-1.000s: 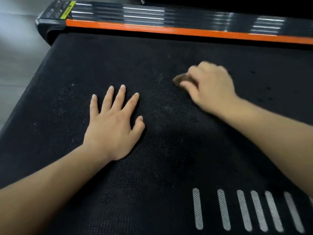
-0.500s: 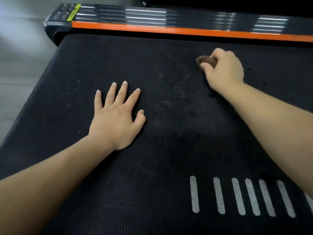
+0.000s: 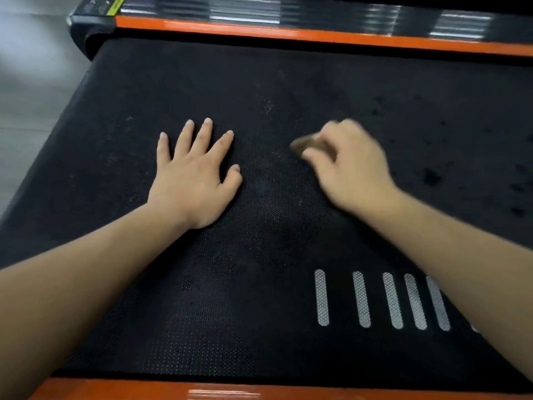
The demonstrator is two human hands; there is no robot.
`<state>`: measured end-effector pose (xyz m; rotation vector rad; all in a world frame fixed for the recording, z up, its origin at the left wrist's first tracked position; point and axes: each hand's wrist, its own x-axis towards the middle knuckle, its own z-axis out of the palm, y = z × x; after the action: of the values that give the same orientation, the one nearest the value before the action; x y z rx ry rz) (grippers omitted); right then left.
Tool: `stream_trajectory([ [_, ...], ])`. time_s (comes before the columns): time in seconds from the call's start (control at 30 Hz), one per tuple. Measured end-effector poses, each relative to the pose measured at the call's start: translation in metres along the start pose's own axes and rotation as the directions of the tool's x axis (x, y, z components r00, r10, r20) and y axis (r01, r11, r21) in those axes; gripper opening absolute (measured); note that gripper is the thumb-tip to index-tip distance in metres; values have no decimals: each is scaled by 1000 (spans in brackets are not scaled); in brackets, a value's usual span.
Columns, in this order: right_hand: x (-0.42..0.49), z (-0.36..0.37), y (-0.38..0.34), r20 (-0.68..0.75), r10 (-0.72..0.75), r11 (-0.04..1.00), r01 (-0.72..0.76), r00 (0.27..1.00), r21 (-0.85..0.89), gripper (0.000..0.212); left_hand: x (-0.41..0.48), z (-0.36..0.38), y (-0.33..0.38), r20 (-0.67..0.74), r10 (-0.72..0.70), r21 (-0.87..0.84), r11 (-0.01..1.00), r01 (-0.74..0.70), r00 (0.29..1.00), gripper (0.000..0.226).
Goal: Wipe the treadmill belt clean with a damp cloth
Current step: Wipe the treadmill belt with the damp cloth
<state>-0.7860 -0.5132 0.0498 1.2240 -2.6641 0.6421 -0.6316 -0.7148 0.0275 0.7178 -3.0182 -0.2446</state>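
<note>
Left hand [image 3: 193, 177] flat, fingers spread, on treadmill belt [image 3: 259, 298] at frame centre; blurred right hand [image 3: 349, 168] pinches small brown cloth [image 3: 305, 144].

Grey floor [image 3: 31, 90], orange side rail [image 3: 317, 33].

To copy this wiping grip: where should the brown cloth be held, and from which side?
Grip the bunched cloth from above, as the right hand does, fingers curled over it and thumb at its near edge; it lies low on the belt.
</note>
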Motion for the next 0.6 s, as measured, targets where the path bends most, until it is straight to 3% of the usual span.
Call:
stream_trajectory([
  [0.07, -30, -7, -10, 142, -178, 983, 169, 974, 76, 20, 1, 0, -1, -4, -2, -1, 1000, 2, 1000, 75],
  [0.13, -19, -14, 8, 117, -189, 981, 192, 975, -23, 23, 1, 0, -2, -4, -4, -1, 1000, 4, 1000, 75],
  [0.23, 16, -19, 42, -54, 130, 986, -135, 990, -100, 24, 2, 0, -2, 0, -4, 6, 1000, 4, 1000, 76],
  [0.3, 6, -13, 28, -70, 180, 979, -186, 981, -88, 23, 2, 1, -1, 0, -2, 13, 1000, 2, 1000, 76],
  [0.43, -76, -20, -30, 149, -136, 984, 115, 979, 139, 18, 1, -2, 0, -4, -7, 9, 1000, 7, 1000, 75],
  [0.5, -83, -28, -20, 198, -246, 966, 224, 949, 126, 17, 0, -3, 0, 6, -4, 1, 1000, 4, 1000, 75],
  [0.53, -74, -30, -8, 165, -221, 975, 210, 961, 78, 18, 0, -3, 0, 9, -3, -3, 1000, 3, 1000, 75],
  [0.6, -52, -29, 14, 46, -47, 999, 48, 998, -13, 19, 0, -3, -1, 15, -5, -10, 1000, 5, 1000, 73],
])
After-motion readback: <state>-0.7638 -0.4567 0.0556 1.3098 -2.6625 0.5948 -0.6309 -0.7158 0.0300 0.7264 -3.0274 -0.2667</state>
